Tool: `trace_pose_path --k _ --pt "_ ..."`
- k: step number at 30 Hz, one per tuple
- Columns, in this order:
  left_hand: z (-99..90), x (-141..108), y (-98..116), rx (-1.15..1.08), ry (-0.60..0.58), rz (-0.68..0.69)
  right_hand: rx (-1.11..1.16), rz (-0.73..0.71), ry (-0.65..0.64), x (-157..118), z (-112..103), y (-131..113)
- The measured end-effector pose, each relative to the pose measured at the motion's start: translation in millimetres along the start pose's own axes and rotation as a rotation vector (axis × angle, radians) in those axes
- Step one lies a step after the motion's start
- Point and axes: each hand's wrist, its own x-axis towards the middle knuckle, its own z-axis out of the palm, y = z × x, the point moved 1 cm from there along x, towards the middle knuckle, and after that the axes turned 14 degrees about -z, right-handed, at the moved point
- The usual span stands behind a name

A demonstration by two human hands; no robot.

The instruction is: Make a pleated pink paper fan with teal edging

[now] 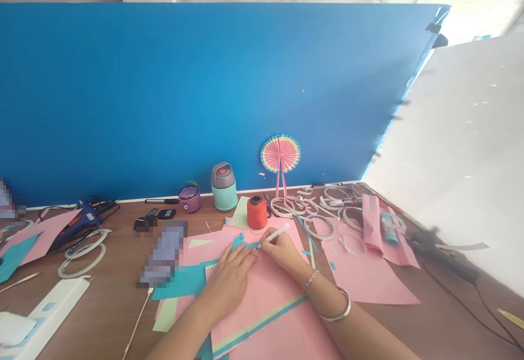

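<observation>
My right hand (279,245) is closed around a white pen (281,230), its tip down near the upper edge of a pink paper sheet (266,289) with green and blue stripes along its lower edge. Flat on the upper left of that sheet lies my left hand (231,275), fingers stretched out close to the pen tip. Blue paper (180,283) shows beneath and to the left of the pink sheet. Just beyond my hands stands a red thread spool (257,212). A round pleated paper fan (280,154) leans upright against the blue partition.
Behind the desk rises a blue partition (164,103). A mint-green flask (224,188), purple pot (189,199) and blurred phone (166,253) stand or lie left of centre. White rings (319,228) and pink scraps (368,278) lie right; a power strip (53,313) is front left.
</observation>
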Motion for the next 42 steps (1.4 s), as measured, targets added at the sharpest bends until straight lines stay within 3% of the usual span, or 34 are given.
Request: trace_pose_path --k 17,24,42 --pt "-2.1 1.8 4.0 0.028 -0.037 -0.025 -0.061 0.014 -0.005 -1.0 1.6 2.6" --pt "0.1 1.4 2.2 0.005 -0.006 -0.012 -0.037 0.001 0.064 0.3 -3.0 -0.9" --pt "-0.6 2.1 2.7 0.019 -0.037 -0.028 -0.101 0.050 0.029 -0.6 -2.8 -0.7"
